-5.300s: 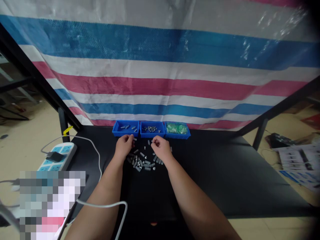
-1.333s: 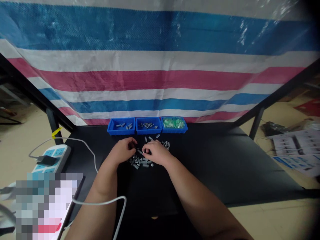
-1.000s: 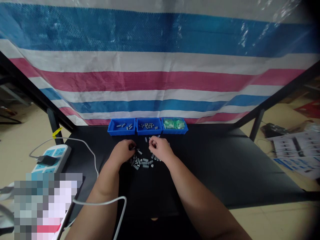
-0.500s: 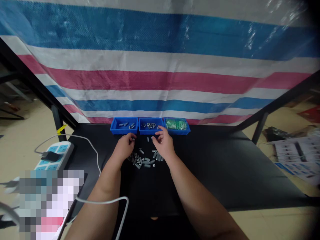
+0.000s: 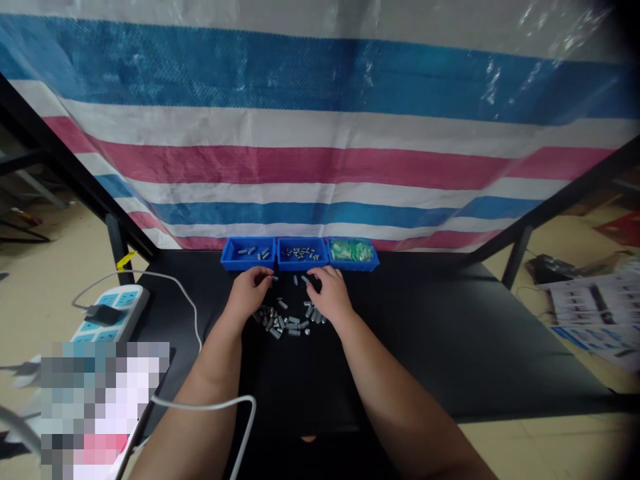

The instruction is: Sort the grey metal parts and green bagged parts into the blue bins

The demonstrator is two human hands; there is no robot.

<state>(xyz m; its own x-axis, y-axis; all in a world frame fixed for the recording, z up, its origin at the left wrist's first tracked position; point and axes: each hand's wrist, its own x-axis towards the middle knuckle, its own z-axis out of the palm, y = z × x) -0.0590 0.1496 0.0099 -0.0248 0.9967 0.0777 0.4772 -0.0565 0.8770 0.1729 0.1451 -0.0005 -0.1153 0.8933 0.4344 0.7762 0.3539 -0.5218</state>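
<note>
At the far left lies a white power strip (image 5: 113, 313). Along the back of the black table (image 5: 440, 360) stand three blue trays: the left tray (image 5: 249, 267) and middle tray (image 5: 301, 267) hold metal pieces (image 5: 299, 253), and the right tray (image 5: 352, 268) holds green packets (image 5: 351, 251). The left hand (image 5: 247, 293) has its grip curled just before the left tray, and the right hand (image 5: 327, 293) has its grip half-curled just before the right tray; whether either holds a piece, I cannot tell. Between them lies a loose heap (image 5: 286, 321) of the pieces.
</note>
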